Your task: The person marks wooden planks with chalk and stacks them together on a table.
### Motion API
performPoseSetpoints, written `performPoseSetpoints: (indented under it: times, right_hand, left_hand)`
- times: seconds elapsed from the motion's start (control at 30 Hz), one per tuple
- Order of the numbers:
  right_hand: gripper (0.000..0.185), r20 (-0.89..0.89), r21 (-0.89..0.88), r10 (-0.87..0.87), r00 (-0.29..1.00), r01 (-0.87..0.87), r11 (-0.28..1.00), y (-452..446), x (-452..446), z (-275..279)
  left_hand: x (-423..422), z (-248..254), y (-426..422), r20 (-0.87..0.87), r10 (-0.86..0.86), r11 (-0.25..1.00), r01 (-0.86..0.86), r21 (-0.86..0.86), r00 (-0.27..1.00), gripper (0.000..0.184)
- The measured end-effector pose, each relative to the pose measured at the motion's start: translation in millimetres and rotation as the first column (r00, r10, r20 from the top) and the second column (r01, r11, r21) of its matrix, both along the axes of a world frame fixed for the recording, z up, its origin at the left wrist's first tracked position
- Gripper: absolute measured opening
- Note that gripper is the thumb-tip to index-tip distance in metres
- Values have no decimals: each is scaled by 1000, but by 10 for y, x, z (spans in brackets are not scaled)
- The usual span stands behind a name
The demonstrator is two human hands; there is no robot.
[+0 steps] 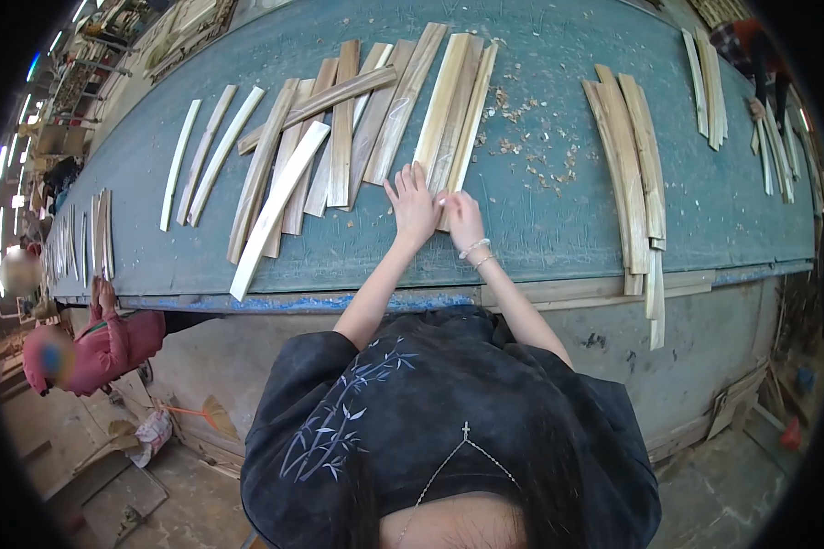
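Observation:
Three long wooden strips lie side by side on the green tabletop in front of me, their near ends under my hands. My left hand lies with its fingers spread at the near end of the leftmost strip. Just right of it, my right hand has its fingers bent around the near end of the strips, and the two thumbs nearly meet. Parts of the strip ends are hidden beneath the hands. To the left is a loose, overlapping pile of wooden strips, with one pale strip slanting toward me.
Another bundle of strips on the right overhangs the table's front edge. Wood shavings are scattered between. Separate strips lie farther left. A person in a pink top works at the left; another person's hand is at far right.

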State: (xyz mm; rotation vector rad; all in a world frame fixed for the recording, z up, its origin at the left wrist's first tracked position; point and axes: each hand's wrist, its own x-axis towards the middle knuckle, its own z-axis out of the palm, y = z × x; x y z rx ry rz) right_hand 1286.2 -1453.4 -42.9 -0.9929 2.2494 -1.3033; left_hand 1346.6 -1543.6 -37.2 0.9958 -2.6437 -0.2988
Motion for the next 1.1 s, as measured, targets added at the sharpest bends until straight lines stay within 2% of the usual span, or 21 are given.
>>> performPoseSetpoints:
  times: [0.03, 0.07, 0.13, 0.2, 0.27, 0.3, 0.33, 0.37, 0.4, 0.43, 0.47, 0.5, 0.57, 0.73, 0.8, 0.83, 0.87, 0.93, 1.0, 1.07, 1.1]
  right_hand:
    - [24, 380, -60, -179, 908, 217, 974, 24, -9, -46]
    - [28, 813, -81, -176, 555, 408, 909, 43, -90, -97]
    - [29, 958, -72, -96, 269, 551, 832, 110, -196, 89]
    - [29, 975, -127, 3, 222, 546, 828, 184, -249, 57]
    - [30, 979, -185, 106, 174, 539, 822, 233, -239, 53]
    - [31, 971, -223, 138, 194, 538, 813, 257, -234, 218]
    - [33, 962, -260, 168, 215, 537, 803, 282, -238, 423]
    - [31, 961, -240, 106, 256, 573, 784, 306, -241, 690]
    - [31, 963, -235, 105, 250, 574, 785, 361, -302, 795]
    - [31, 943, -214, 24, 331, 551, 806, 475, -399, 848]
    - [32, 910, -192, -54, 411, 532, 825, 582, -478, 844]
    - [32, 913, -189, -54, 406, 535, 823, 667, -563, 783]
    - [30, 747, -52, -276, 605, 467, 883, 777, -752, 655]
    - [19, 704, -96, -224, 673, 403, 910, 687, -884, 685]
    - [16, 683, -125, -215, 698, 402, 907, 580, -933, 683]
    - [15, 655, -167, -190, 731, 385, 908, 525, -969, 664]
    - [13, 624, -209, -164, 764, 366, 907, 462, -1009, 642]
    - [15, 554, -215, -155, 818, 320, 923, 326, -1082, 579]
    - [17, 477, -219, -139, 868, 271, 937, 189, -1133, 542]
    - [23, -73, 31, -135, 988, 137, 990, 45, -1155, 523]
    - [23, -111, 68, -78, 991, 86, 994, -37, -1166, 469]
  left_hand:
    - [11, 20, -8, -2, -31, 999, 31, -11, 1000, 57]
    - [29, 37, -7, -4, -60, 998, 60, -19, 998, 57]
    - [43, 265, 43, -56, -132, 991, 133, 3, 990, 58]
    - [47, 354, 152, -116, -167, 914, 198, 354, 979, 57]
    - [28, 219, 206, -105, -184, 942, 206, 267, 977, 57]
    - [0, 333, 219, -149, -35, 712, 129, 690, 988, 54]
    - [-28, 460, 223, -115, 120, 303, 73, 950, 986, 52]
    - [-25, 595, 202, -158, 189, -113, 181, 977, 969, 54]
    - [-21, 719, 211, -152, 190, -115, 175, 978, 970, 54]
    - [-5, 834, 221, -230, 321, -557, 379, 739, 919, 57]
    - [24, 899, 227, -223, 470, -808, 518, 281, 854, 60]
    - [36, 912, 254, -192, 504, -801, 539, 260, 842, 67]
    - [59, 980, 312, -191, 525, -801, 557, 221, 830, 66]
    - [94, 1048, 468, -139, 530, -816, 548, 186, 837, 58]
    - [83, 1182, 538, 113, 576, -716, 433, 548, 810, 41]
    - [158, 968, 521, -67, 522, -644, 445, 622, 850, 32]
    - [171, 898, 535, -71, 521, -644, 446, 622, 851, 32]
    - [152, 946, 617, -201, 236, -292, 266, 919, 951, 28]
    - [145, 920, 683, -223, 237, -220, 276, 936, 946, 26]
    - [167, 869, 729, -164, 253, -258, 230, 938, 953, 23]
    - [166, 864, 749, -175, 253, -256, 240, 936, 952, 21]
